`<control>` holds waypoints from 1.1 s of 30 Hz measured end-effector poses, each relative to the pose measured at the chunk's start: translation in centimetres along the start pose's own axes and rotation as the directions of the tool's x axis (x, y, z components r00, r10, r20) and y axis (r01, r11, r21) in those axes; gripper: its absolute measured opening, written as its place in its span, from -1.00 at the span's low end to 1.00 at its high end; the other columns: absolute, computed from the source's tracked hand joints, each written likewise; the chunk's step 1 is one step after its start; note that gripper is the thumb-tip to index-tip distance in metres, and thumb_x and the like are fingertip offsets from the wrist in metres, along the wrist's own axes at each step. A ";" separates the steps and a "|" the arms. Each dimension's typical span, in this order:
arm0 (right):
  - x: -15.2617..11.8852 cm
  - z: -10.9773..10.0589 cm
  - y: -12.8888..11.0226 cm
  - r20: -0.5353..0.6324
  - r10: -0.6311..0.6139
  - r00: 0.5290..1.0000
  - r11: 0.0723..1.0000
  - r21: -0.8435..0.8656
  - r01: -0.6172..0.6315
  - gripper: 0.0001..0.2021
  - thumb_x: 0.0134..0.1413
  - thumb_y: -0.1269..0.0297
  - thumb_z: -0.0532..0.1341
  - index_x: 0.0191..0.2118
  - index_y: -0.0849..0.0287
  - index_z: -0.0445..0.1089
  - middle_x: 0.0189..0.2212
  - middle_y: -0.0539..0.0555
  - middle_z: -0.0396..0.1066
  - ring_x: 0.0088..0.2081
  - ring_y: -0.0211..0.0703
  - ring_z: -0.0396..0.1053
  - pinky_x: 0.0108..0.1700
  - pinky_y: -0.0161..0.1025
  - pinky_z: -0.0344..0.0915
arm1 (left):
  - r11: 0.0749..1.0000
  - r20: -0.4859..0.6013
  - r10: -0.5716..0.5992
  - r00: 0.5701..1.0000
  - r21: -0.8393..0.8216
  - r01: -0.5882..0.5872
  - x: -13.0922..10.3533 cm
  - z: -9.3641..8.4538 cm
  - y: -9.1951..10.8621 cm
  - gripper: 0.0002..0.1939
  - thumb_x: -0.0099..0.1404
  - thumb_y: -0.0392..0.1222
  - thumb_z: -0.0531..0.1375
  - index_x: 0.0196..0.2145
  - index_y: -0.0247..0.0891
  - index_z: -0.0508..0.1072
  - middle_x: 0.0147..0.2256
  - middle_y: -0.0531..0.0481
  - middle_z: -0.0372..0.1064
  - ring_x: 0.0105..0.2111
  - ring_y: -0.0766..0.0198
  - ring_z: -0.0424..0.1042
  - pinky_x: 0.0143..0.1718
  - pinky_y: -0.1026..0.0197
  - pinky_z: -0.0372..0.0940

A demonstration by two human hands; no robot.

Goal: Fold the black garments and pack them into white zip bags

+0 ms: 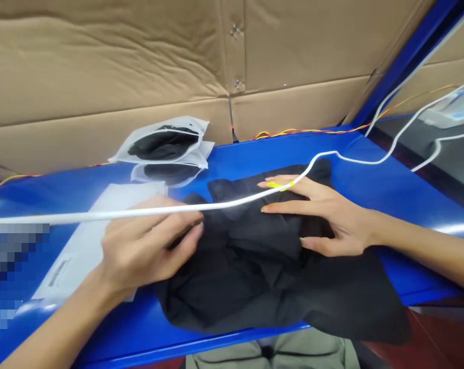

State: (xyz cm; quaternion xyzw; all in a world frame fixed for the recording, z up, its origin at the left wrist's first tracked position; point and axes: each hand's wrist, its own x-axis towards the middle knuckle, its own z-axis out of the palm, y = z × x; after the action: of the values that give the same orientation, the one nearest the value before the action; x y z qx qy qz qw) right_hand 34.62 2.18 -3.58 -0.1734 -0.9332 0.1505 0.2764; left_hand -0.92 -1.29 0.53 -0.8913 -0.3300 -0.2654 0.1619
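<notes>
A crumpled black garment (255, 277), its exact kind unclear, lies spread over the blue table, and part of it hangs past the front edge. My left hand (151, 246) pinches the cloth at its left side, thumb against fingers. On the right, my right hand (328, 215) rests on the garment with its fingers spread. A white cable (232, 203) crosses in front of both hands, with a yellow mark near my right fingertips. Partly behind my left hand lies a flat white plastic bag (74, 261) with a small printed label.
Two white bags (166, 141) with black cloth inside are stacked at the back of the blue table (239, 159). Cardboard panels (301, 46) stand behind. Yellow and red wires (304, 131) run along the back edge. At right are a blue post (401, 61) and a dark surface.
</notes>
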 end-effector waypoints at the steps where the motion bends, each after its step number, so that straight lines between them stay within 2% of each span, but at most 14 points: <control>1: 0.0 0.0 0.1 0.015 0.017 1.000 1.000 0.002 -0.017 -0.43 0.34 0.01 0.21 0.37 0.12 0.37 0.42 0.34 0.25 0.44 0.24 0.19 0.41 0.23 0.21 | 0.993 0.022 0.100 0.995 -0.072 -0.098 -0.1 0.0 0.4 -0.87 0.36 -0.30 0.28 -0.21 -0.09 0.61 -0.30 0.02 0.65 -0.34 0.18 0.61 -0.28 0.18 0.46; 3: 0.1 0.0 0.3 -0.001 0.038 0.999 0.999 -0.020 -0.038 -0.42 0.32 -0.07 0.27 0.34 0.08 0.40 0.35 0.31 0.35 0.34 0.24 0.31 0.34 0.22 0.30 | 0.954 0.103 0.227 0.968 -0.225 -0.200 -0.3 0.1 1.2 -0.78 0.39 -0.26 0.27 -0.08 0.00 0.64 -0.24 0.01 0.64 -0.33 0.18 0.59 -0.30 0.17 0.45; 6: 0.2 0.0 0.3 -0.099 0.087 0.991 0.992 -0.084 -0.095 -0.47 0.31 -0.08 0.33 0.26 0.07 0.47 0.18 0.26 0.52 0.19 0.17 0.43 0.26 0.17 0.39 | 0.904 0.287 0.300 0.910 -0.389 -0.175 -0.1 0.6 1.9 -0.63 0.50 -0.10 0.18 0.19 0.19 0.55 -0.19 -0.01 0.60 -0.29 0.17 0.56 -0.26 0.16 0.41; 9: 0.3 -0.1 0.4 -0.102 0.073 0.992 0.993 -0.090 -0.082 -0.40 0.23 -0.20 0.37 0.21 0.11 0.50 0.14 0.27 0.54 0.17 0.19 0.44 0.24 0.17 0.41 | 0.889 0.338 0.336 0.879 -0.422 -0.178 0.3 1.1 2.0 -0.62 0.59 -0.05 0.08 0.25 0.06 0.50 -0.20 -0.07 0.54 -0.29 0.17 0.50 -0.24 0.16 0.38; 12: 0.3 0.0 0.4 -0.052 0.057 0.997 0.996 -0.069 -0.061 -0.30 0.17 -0.24 0.40 0.25 0.15 0.48 0.21 0.31 0.49 0.22 0.20 0.46 0.25 0.09 0.43 | 0.893 0.303 0.328 0.895 -0.409 -0.189 0.5 1.4 1.9 -0.66 0.61 -0.09 0.06 0.16 -0.13 0.54 -0.16 -0.14 0.52 -0.27 0.16 0.46 -0.22 0.15 0.38; 15: 0.4 0.1 0.3 -0.138 0.135 0.981 0.987 -0.064 -0.145 -0.47 0.23 -0.09 0.41 0.19 0.10 0.53 0.11 0.21 0.60 0.08 0.10 0.58 0.17 -0.05 0.50 | 0.926 0.288 0.249 0.925 -0.351 -0.140 0.3 1.5 1.8 -0.68 0.59 -0.13 0.09 0.14 -0.18 0.54 -0.07 -0.18 0.51 -0.14 0.11 0.50 -0.09 0.12 0.43; 17: 0.5 0.1 0.1 -0.228 0.240 0.943 0.967 -0.023 -0.252 -0.58 0.25 -0.05 0.40 0.11 0.06 0.59 0.00 0.13 0.66 -0.02 0.08 0.63 0.09 -0.09 0.54 | 0.947 0.281 0.172 0.944 -0.310 -0.081 0.2 1.6 1.7 -0.68 0.58 -0.14 0.12 0.16 -0.20 0.54 0.02 -0.22 0.47 -0.03 0.07 0.51 0.01 0.10 0.45; 19: 0.7 -0.2 0.0 -0.277 0.383 0.881 0.922 0.053 -0.384 -0.65 0.26 -0.04 0.39 0.03 0.01 0.64 -0.08 0.05 0.69 -0.09 0.08 0.65 0.02 -0.09 0.56 | 0.963 0.285 0.083 0.955 -0.269 -0.003 0.1 1.8 1.7 -0.67 0.58 -0.16 0.11 0.18 -0.20 0.53 0.06 -0.23 0.42 -0.01 0.07 0.50 0.02 0.11 0.46; 23: 0.8 -0.4 0.6 -0.241 0.662 0.709 0.743 0.336 -0.579 -0.70 0.20 -0.11 0.41 -0.18 -0.01 0.70 -0.20 -0.02 0.70 -0.11 0.15 0.65 -0.04 -0.04 0.59 | 0.963 0.319 -0.052 0.946 -0.236 0.133 -0.5 2.2 1.4 -0.59 0.61 -0.12 0.07 0.31 -0.14 0.45 0.00 -0.16 0.46 -0.05 0.07 0.50 0.00 0.10 0.44; 24: 0.8 -0.3 0.9 -0.182 0.739 0.649 0.644 0.473 -0.601 -0.70 0.16 -0.11 0.44 -0.23 0.01 0.69 -0.24 -0.02 0.70 -0.12 0.15 0.66 -0.08 -0.05 0.61 | 0.954 0.335 -0.075 0.939 -0.251 0.166 -0.7 2.4 1.3 -0.56 0.62 -0.09 0.05 0.35 -0.11 0.40 0.00 -0.13 0.48 -0.03 0.06 0.50 0.05 0.08 0.42; 26: 0.7 0.1 1.4 -0.009 0.850 0.526 0.370 0.722 -0.585 -0.73 0.09 -0.05 0.49 -0.27 0.03 0.67 -0.28 0.00 0.69 -0.16 0.10 0.67 -0.19 -0.12 0.63 | 0.919 0.379 -0.128 0.916 -0.301 0.253 -1.0 2.5 1.2 -0.52 0.64 -0.05 0.01 0.43 -0.01 0.28 0.01 -0.06 0.51 0.00 0.08 0.49 0.11 0.08 0.38; 28: 0.6 0.5 1.7 0.106 0.885 0.453 0.161 0.844 -0.512 -0.77 0.08 0.03 0.50 -0.27 0.04 0.64 -0.27 0.01 0.70 -0.19 0.06 0.68 -0.25 -0.18 0.65 | 0.866 0.421 -0.191 0.886 -0.352 0.354 -1.0 2.5 1.1 -0.50 0.65 -0.02 -0.01 0.47 0.04 0.21 -0.04 0.00 0.52 -0.05 0.15 0.50 0.07 0.13 0.37; 30: 0.5 0.6 1.7 0.138 0.885 0.445 0.096 0.881 -0.463 -0.81 0.09 0.07 0.47 -0.27 0.04 0.60 -0.24 0.03 0.70 -0.17 0.04 0.69 -0.21 -0.16 0.67 | 0.806 0.460 -0.245 0.853 -0.392 0.443 -0.7 2.4 1.0 -0.48 0.63 0.04 0.01 0.46 0.03 0.22 -0.07 0.01 0.52 -0.09 0.18 0.51 0.04 0.15 0.38; 33: 0.5 0.5 1.1 0.187 0.840 0.509 0.053 0.906 -0.420 -0.84 0.13 0.10 0.41 -0.30 0.05 0.56 -0.24 0.06 0.70 -0.16 0.07 0.69 -0.13 -0.08 0.68 | 0.723 0.507 -0.322 0.800 -0.413 0.553 0.1 2.1 1.1 -0.43 0.54 0.15 0.10 0.40 -0.04 0.32 -0.02 -0.04 0.55 -0.12 0.15 0.51 -0.01 0.14 0.41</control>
State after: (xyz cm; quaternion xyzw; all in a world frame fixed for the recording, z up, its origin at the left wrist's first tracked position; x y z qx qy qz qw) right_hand 34.17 3.28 -4.16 -0.4299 -0.4378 0.6788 0.4035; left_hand 0.69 -1.08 -1.19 -0.8273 -0.4723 -0.1906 -0.2371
